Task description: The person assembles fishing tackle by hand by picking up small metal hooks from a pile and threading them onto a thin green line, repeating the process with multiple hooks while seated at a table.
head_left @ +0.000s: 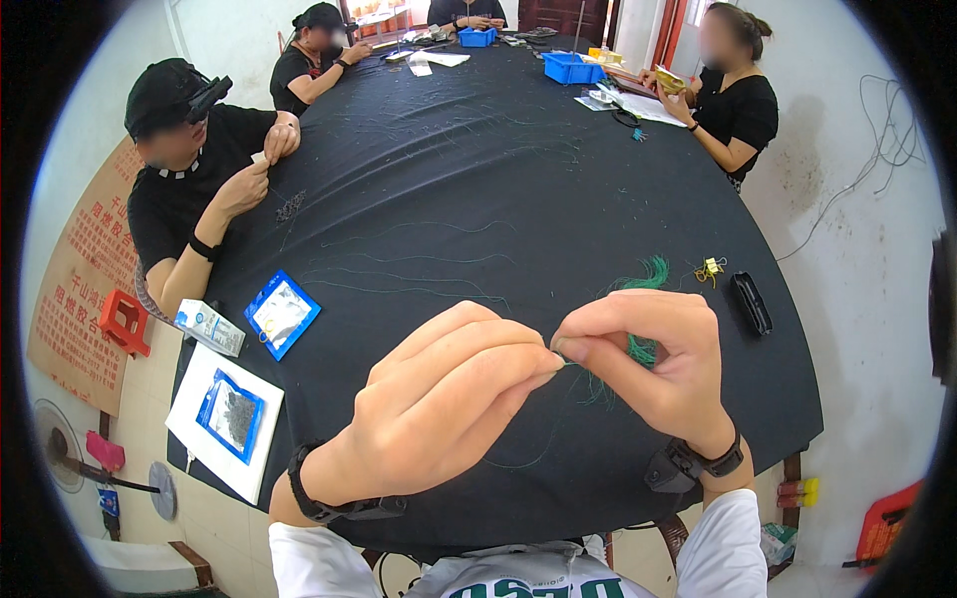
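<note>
My left hand [444, 394] and my right hand [663, 349] meet fingertip to fingertip above the middle of the near table. Both are closed in a pinch on thin green thread [570, 363], which shows as a short strand at the fingertips. Whether anything else sits in the pinch is too small to tell. A bundle of green threads [653, 271] lies on the black cloth behind my right hand, which partly covers it. Some of its loose ends spread out below the gap between my hands.
Black cloth [439, 189] covers the long table. Left stand a small carton [209, 327], a blue-edged packet [283, 314] and another packet [231, 416] on a white board [189, 424]. Right lie yellow clips [710, 269] and a black case [751, 304]. Several people sit around, near blue bins [573, 69].
</note>
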A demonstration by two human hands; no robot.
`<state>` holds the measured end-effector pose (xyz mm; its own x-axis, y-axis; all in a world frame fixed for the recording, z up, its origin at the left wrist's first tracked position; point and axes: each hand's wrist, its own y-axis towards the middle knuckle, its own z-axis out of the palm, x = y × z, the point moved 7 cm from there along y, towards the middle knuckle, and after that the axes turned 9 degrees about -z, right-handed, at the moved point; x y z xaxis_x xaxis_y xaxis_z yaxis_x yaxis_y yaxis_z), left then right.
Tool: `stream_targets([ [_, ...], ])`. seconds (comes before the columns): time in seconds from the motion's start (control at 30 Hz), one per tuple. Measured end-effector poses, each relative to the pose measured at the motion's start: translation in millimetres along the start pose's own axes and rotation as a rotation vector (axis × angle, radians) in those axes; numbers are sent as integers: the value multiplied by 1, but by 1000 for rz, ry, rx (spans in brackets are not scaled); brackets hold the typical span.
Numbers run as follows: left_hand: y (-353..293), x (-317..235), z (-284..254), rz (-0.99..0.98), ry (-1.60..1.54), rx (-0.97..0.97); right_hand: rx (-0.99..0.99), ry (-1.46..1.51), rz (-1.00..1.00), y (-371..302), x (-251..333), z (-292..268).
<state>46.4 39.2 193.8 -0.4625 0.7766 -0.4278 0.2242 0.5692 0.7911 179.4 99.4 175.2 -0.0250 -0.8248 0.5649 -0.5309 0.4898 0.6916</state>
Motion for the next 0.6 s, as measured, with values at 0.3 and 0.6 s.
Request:
stream_targets([
  [0.3, -1, 1, -6, -9, 26, -71, 41, 225, 88, -5, -7, 12],
  [0.6, -5, 5, -4, 10, 123, -130, 17, -163, -235, 0, 25, 11],
])
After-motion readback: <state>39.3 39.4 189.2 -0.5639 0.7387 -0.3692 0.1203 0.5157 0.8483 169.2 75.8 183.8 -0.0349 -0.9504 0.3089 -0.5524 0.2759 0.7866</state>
